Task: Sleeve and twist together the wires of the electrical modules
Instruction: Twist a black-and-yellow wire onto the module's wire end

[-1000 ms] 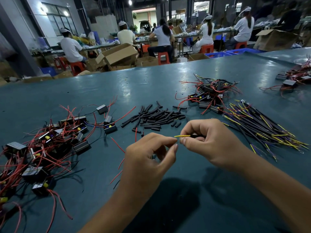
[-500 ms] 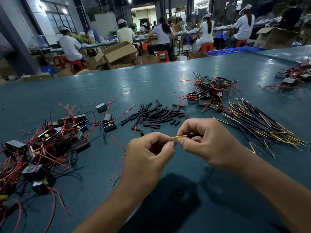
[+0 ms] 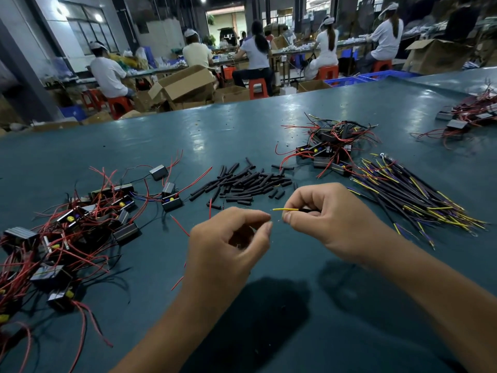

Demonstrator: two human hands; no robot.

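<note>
Head view: wide teal table (image 3: 188,135) across nearly the whole frame, with a workshop beyond its far edge where seated workers (image 3: 109,74) in white tops face long benches among open cardboard boxes (image 3: 185,82) and red stools (image 3: 258,88). On the left of the table, a big tangle of small black modules (image 3: 67,232) with red wires. Far right of centre, a second, smaller heap of modules (image 3: 330,146) with red and black leads; another such heap (image 3: 468,117) near the right edge. Just right of the hands, a fanned bundle of black, yellow and purple wires (image 3: 419,195). At mid-table, between the two main heaps, a loose scatter of short black sleeves (image 3: 247,181). Nearest the camera, both bare forearms reaching in from the bottom. Right hand (image 3: 330,219) curled, its grip pinching a yellow wire (image 3: 285,210) that points left out of the fingers, with a black sleeve (image 3: 306,210) on it just at the fingertips, all held above the table. Left hand (image 3: 228,243) curled too, thumb and forefinger tips pressed together just beside the bare tip of the yellow wire; whether that grip pinches a fine strand cannot be told. Red wire (image 3: 178,227) trailing on the table beneath the left hand.
</note>
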